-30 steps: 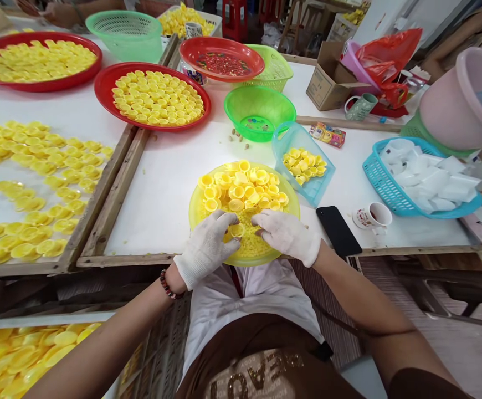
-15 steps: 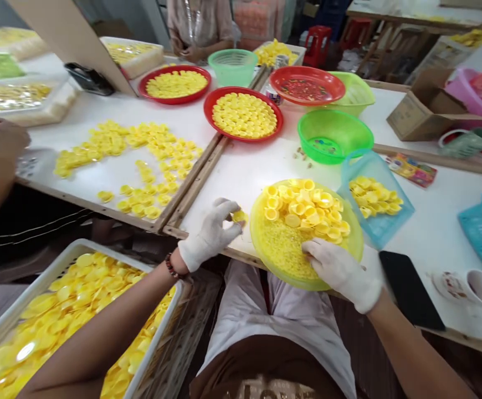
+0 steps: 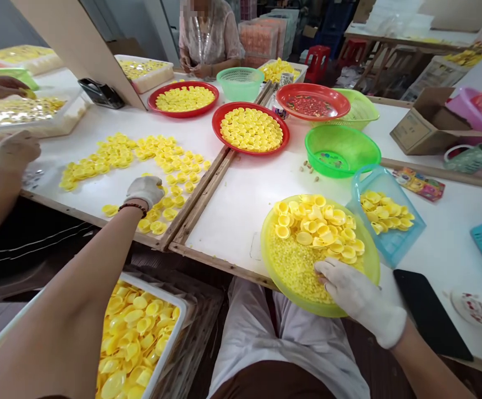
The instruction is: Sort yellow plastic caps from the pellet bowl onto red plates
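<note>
My left hand (image 3: pixel 144 191), in a white glove, has its arm stretched out over the left table. It is at the loose yellow cups (image 3: pixel 118 148) spread there, and its fingertips are hidden behind the hand. My right hand (image 3: pixel 351 291), gloved too, rests at the near right side of a yellow basin (image 3: pixel 270 266). Its fingers are drawn together at the small yellow granules (image 3: pixel 297 260); what they hold, if anything, is hidden. Behind the granules, a heap of small yellow cups (image 3: pixel 324 221) fills the basin's far side.
A blue basket (image 3: pixel 390 252) with yellow pieces and a black phone (image 3: pixel 430 313) lie right of the basin. Farther back are a green basin (image 3: pixel 341 144) and red plates (image 3: pixel 251 149). A crate (image 3: pixel 178 310) of yellow pieces stands below left. A co-worker's hands (image 3: pixel 16 148) are at far left.
My left hand has moved left from beside the basin, where it held a yellow cup, to the scattered cups. My right hand stays at the granules. The view has shifted slightly.
</note>
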Tool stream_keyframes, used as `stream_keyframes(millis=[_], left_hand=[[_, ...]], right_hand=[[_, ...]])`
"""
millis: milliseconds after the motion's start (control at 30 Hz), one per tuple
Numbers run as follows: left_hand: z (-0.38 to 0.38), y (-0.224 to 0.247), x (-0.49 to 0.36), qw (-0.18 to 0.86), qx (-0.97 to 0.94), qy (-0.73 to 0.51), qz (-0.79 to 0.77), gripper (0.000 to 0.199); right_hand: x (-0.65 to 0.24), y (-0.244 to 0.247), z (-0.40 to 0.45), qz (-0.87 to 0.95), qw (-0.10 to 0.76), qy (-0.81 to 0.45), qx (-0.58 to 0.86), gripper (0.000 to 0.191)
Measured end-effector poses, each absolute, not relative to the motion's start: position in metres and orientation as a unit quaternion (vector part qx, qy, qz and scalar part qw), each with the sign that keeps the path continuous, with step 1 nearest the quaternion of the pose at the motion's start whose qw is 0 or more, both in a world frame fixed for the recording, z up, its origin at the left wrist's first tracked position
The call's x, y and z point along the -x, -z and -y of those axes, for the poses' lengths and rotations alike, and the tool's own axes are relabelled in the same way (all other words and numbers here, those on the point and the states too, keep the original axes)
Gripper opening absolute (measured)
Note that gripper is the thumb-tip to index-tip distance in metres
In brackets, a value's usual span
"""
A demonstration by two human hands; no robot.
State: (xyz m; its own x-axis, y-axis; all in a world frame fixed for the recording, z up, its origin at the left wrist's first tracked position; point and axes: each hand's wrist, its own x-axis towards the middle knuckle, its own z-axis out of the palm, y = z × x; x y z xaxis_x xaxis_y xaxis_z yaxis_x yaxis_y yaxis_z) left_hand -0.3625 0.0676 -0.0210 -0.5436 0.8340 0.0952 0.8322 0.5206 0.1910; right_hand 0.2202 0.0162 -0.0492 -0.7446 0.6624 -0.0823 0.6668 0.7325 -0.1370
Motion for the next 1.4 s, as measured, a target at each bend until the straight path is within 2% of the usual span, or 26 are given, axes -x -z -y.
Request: stream_keyframes(millis=[167,367,433,500,600,633,700,800,900,1133,1300,1400], left_hand=[[-0.088,0.045,0.383,0.028,-0.522,-0.081,-0.849,0.046],[-0.095,0.049,0.387,0.018,-0.542,-0.097,-0.835,0.05],[-0.085,0.036,0.347,-0.023,-0.57,-0.142,-0.809,0.048],[-0.072,0.021,0.286,-0.058,-0.629,-0.202,-0.748,0.041],[-0.052,0.007,0.178,-0.02,-0.716,-0.267,-0.644,0.032],[-0.047,0.006,0.145,0.008,-0.746,-0.261,-0.613,0.031],[-0.042,0.01,0.094,-0.009,-0.775,-0.214,-0.594,0.033],[-0.041,0.019,0.052,-0.058,-0.782,-0.135,-0.605,0.034],[-0.038,0.021,0.04,-0.058,-0.791,-0.135,-0.594,0.025],[-0.017,0.018,0.014,0.119,-0.806,-0.2,-0.544,0.022],[-0.021,0.026,-0.007,0.19,-0.78,-0.207,-0.56,0.018],[-0.02,0.027,-0.008,0.213,-0.767,-0.228,-0.561,0.026]], right_hand=[[-0.21,0.039,-0.019,-0.935,0.057,0.083,-0.341,0.04],[-0.192,0.017,-0.034,-0.901,0.099,0.103,-0.41,0.014],[-0.186,0.009,-0.034,-0.889,0.097,0.098,-0.437,0.015],[-0.177,0.003,-0.033,-0.88,0.105,0.088,-0.454,0.027],[-0.162,0.002,-0.033,-0.883,0.129,0.091,-0.441,0.041],[-0.158,0.003,-0.034,-0.886,0.132,0.096,-0.434,0.041],[-0.154,0.009,-0.036,-0.889,0.129,0.11,-0.425,0.037],[-0.161,0.02,-0.042,-0.892,0.097,0.145,-0.416,0.026],[-0.178,0.025,-0.048,-0.889,0.025,0.199,-0.411,0.022],[-0.2,0.005,-0.051,-0.867,-0.146,0.296,-0.374,0.022],[-0.185,0.001,-0.049,-0.883,-0.145,0.282,-0.345,0.025],[-0.185,0.004,-0.049,-0.892,-0.136,0.258,-0.344,0.031]])
